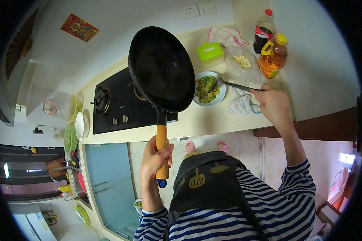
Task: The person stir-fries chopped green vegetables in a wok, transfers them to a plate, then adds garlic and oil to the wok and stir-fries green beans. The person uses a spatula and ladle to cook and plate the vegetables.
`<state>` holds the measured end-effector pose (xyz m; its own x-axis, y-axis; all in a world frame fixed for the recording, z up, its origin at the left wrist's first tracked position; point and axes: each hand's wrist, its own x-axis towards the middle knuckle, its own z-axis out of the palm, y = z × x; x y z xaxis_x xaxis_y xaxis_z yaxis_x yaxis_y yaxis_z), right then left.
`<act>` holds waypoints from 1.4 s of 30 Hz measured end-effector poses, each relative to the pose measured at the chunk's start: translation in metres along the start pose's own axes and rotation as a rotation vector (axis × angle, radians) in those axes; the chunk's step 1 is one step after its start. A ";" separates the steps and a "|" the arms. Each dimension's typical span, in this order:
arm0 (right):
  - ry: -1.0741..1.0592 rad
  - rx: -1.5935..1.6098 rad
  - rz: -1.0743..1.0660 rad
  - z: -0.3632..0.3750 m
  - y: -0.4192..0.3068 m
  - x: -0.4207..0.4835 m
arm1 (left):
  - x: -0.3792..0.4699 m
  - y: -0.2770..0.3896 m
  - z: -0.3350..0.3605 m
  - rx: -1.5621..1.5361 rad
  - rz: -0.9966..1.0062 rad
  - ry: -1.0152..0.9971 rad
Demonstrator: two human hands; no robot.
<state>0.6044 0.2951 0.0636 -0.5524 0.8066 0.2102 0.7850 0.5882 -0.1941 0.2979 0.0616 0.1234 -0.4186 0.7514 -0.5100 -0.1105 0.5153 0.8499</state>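
My left hand [157,156] grips the wooden handle of a black wok [164,69], raised and tilted over the right part of the gas hob. The wok's dark inside shows no food. In my right hand [270,101] is the handle of a dark spatula [238,86], its blade resting at the greens in a white plate [218,99]. Cooked green vegetables [204,89] lie on that plate, just right of the wok. A striped cloth [242,104] lies beneath the spatula handle, near my right hand.
The black gas hob [108,120] has a burner at left. Behind the plate stand a green-lidded container [210,52] and a plastic bag with peeled garlic cloves [242,61]. A cola bottle [264,31] and an oil bottle [273,58] stand at the back right. A white basket [82,126] is left.
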 end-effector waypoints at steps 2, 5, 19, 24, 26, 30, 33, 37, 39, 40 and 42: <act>0.064 0.124 0.018 0.008 -0.001 0.003 | -0.002 0.000 -0.002 0.000 0.002 0.007; 0.137 0.259 0.039 0.032 -0.014 0.016 | -0.003 0.000 -0.005 -0.010 0.000 0.012; 0.313 0.200 -0.149 0.091 -0.079 0.072 | -0.013 -0.009 -0.024 -0.069 -0.019 -0.020; 0.192 0.032 -0.149 0.079 -0.058 0.044 | -0.012 -0.014 -0.034 -0.138 -0.015 -0.042; 0.214 0.005 -0.158 0.063 -0.039 0.023 | -0.012 -0.015 -0.040 -0.139 -0.015 -0.040; 0.254 0.011 -0.129 0.040 -0.004 -0.017 | -0.011 -0.017 -0.055 -0.196 -0.024 -0.003; 0.107 0.344 0.086 0.050 0.012 -0.032 | -0.008 -0.020 -0.069 -0.326 -0.002 -0.004; -0.095 0.548 0.183 0.092 0.017 -0.024 | 0.000 -0.026 -0.095 -0.510 0.010 -0.053; -0.073 0.579 0.180 0.113 0.011 -0.021 | 0.006 -0.030 -0.113 -0.625 0.034 -0.157; -0.065 0.595 0.186 0.120 0.007 -0.020 | 0.011 -0.031 -0.122 -0.693 0.054 -0.223; -0.049 0.619 0.199 0.127 0.000 -0.018 | 0.021 -0.035 -0.141 -0.789 0.071 -0.290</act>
<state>0.5789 0.2875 -0.0615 -0.4370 0.8966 0.0725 0.5753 0.3405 -0.7437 0.1661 0.0011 0.1014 -0.2122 0.9028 -0.3741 -0.7352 0.1047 0.6697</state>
